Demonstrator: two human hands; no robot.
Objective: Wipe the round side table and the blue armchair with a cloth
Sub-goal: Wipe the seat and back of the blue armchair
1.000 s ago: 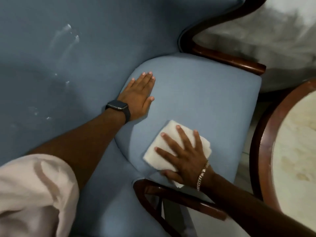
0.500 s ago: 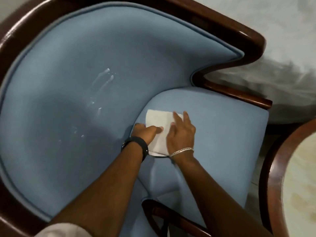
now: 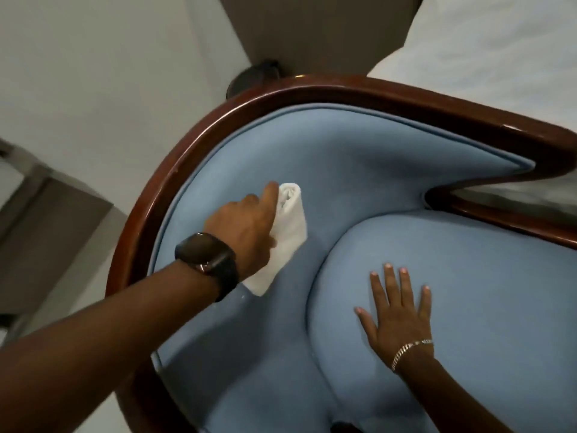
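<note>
Moved since the earlier frame: cloth (image 3: 288, 235) off the seat cushion and up onto the inner backrest of the blue armchair (image 3: 359, 170), passed from both hands into the left hand (image 3: 246, 228) alone; right hand (image 3: 398, 320) shifted back to lie flat on the seat cushion (image 3: 484, 292), fingers spread, gripping nothing

Left hand closed on the cloth, index finger stretched along its upper edge, pressing the folded white pad against the blue fabric just inside the dark wooden frame (image 3: 193, 151). Watch (image 3: 207, 260) on that wrist, bracelet (image 3: 409, 351) on the other. Round side table out of view now, so no telling its state

Likely troubles from here:
- cloth bunched and half rolled at the top, so probably a narrow contact strip and missed patches on the backrest
- loose lower corner hanging free, apt to fold under or slip out of the grip on a long stroke
- watch close to the wood rim, possible scrape on a wide sweep
- weight leaned through the right hand, chair perhaps sliding if pushed hard
</note>
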